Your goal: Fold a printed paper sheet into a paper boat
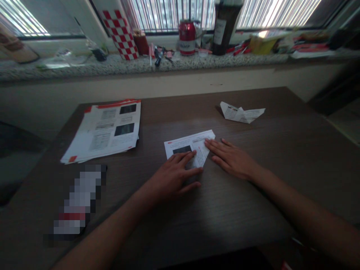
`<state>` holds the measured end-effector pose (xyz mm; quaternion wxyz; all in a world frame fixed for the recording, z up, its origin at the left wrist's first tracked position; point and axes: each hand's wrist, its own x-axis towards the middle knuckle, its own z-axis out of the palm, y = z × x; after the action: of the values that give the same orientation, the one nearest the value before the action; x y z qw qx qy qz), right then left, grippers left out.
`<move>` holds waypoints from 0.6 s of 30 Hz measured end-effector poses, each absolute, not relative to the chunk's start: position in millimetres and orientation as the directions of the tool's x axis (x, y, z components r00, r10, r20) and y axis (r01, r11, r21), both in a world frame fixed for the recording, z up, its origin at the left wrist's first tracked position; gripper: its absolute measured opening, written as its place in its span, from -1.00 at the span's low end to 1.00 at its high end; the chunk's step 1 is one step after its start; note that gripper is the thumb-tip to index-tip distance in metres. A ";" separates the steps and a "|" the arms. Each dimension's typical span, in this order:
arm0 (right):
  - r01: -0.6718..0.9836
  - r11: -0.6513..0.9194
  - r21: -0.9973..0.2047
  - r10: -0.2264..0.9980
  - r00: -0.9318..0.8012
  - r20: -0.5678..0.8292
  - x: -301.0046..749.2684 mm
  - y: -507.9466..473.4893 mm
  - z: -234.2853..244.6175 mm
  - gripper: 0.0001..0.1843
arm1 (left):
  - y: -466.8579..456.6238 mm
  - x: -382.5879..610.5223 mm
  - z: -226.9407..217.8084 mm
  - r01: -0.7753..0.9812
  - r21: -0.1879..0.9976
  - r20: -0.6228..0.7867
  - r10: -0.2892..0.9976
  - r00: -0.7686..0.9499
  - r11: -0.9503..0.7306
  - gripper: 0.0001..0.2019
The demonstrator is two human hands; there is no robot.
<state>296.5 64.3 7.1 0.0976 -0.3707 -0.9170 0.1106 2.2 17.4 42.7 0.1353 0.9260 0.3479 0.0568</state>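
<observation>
A printed sheet of paper (200, 150), with one corner folded at a slant on its right side, lies flat on the brown table (242, 217). My left hand (180, 170) rests over its lower left part, fingers spread and covering some of the print. On the paper's right edge, the fingertips of my right hand (232, 157) press down, the fingers stretched out flat. Neither hand grips anything. Beyond my right hand stands a folded paper boat (242, 114), made from printed paper.
At the left lies a stack of printed sheets (105, 131). Nearer me is a pixelated, dark-edged oblong object (80, 200). Along the granite windowsill (84, 71) stand a red-and-white checkered box (120, 35), a red mug (187, 37), a dark bottle (223, 28) and a yellow container (263, 43).
</observation>
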 end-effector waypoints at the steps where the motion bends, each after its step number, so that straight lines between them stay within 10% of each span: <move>1: 0.677 0.686 -0.266 0.718 -0.688 0.101 298.0 67.1 5.6 -0.32 | 17.3 2.3 42.4 0.629 0.291 0.013 0.660 0.751 -0.721 -0.59; 11: 0.728 0.628 -0.274 0.776 -0.610 0.159 306.5 74.5 1.2 -0.33 | 17.6 0.8 43.7 0.639 0.271 -0.003 0.663 0.748 -0.720 -0.54; 18: 0.673 0.585 -0.454 0.811 -0.506 0.294 300.0 63.2 14.7 -0.68 | 10.2 6.8 35.5 0.675 0.269 0.028 0.706 0.707 -0.687 -0.52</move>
<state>300.0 63.2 14.7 0.2436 -0.4332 -0.8561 0.1417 6.8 10.2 35.5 0.1201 0.9161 0.3770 0.0646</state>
